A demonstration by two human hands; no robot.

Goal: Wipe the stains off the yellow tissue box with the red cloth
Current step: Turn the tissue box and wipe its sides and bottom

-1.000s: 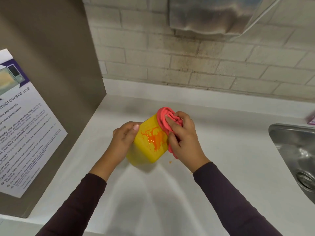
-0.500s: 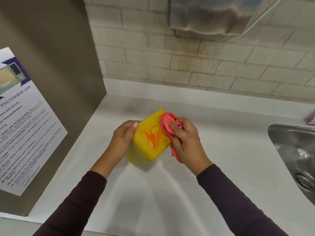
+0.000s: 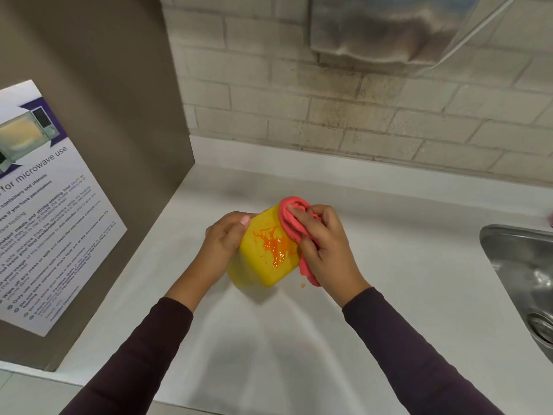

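The yellow tissue box (image 3: 257,265) is held tilted just above the white counter (image 3: 269,339), mid-frame. An orange stain (image 3: 273,245) is smeared across its upward face. My left hand (image 3: 224,244) grips the box's left side, thumb on the top edge. My right hand (image 3: 324,244) is closed on the bunched red cloth (image 3: 291,223), which presses against the box's right upper edge and hangs down its right side.
A steel sink (image 3: 523,280) lies at the right edge. A brown panel with a microwave-use poster (image 3: 45,211) stands on the left. A metal dispenser (image 3: 404,28) hangs on the brick wall above. A small orange drop (image 3: 303,285) sits on the counter.
The cloth and my right hand shifted slightly over the box's right edge; the box tilted a little. The stain looks the same.
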